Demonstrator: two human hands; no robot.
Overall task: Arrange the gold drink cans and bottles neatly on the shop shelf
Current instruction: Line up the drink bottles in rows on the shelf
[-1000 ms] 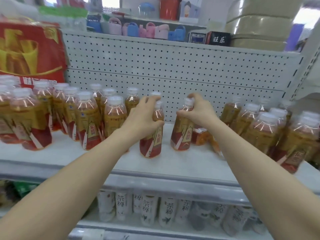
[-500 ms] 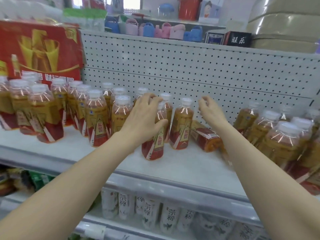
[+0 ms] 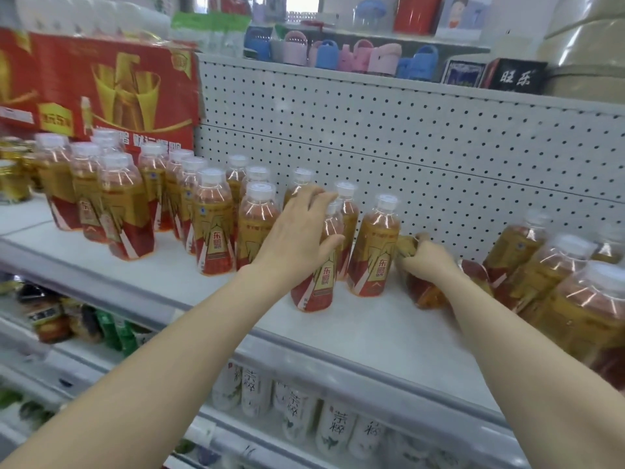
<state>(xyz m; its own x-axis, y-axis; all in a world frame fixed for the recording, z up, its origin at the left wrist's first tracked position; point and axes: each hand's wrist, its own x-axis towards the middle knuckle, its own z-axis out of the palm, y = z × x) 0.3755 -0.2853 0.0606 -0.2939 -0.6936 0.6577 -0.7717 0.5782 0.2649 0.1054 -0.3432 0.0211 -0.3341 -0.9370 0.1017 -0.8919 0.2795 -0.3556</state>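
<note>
Gold-and-red drink bottles with white caps stand on the white shelf (image 3: 355, 330). My left hand (image 3: 297, 228) wraps round the upper part of an upright bottle (image 3: 316, 282) near the shelf's middle. Just right of it stands another upright bottle (image 3: 373, 248). My right hand (image 3: 427, 260) grips a bottle lying on its side (image 3: 426, 292) against the pegboard. A tight group of bottles (image 3: 209, 225) stands to the left, and a leaning cluster (image 3: 554, 282) sits at the right. Gold cans (image 3: 13, 174) show at the far left edge.
A red and gold carton (image 3: 101, 86) stands behind the left bottles. White pegboard (image 3: 406, 147) backs the shelf. Small coloured items and boxes (image 3: 338, 55) line the shelf above. White-labelled bottles (image 3: 304, 407) fill the shelf below.
My right hand let go of the upright bottle, dropped to the right and took hold of the bottle lying on its side. My left hand stays on its bottle. The view shifted right.
</note>
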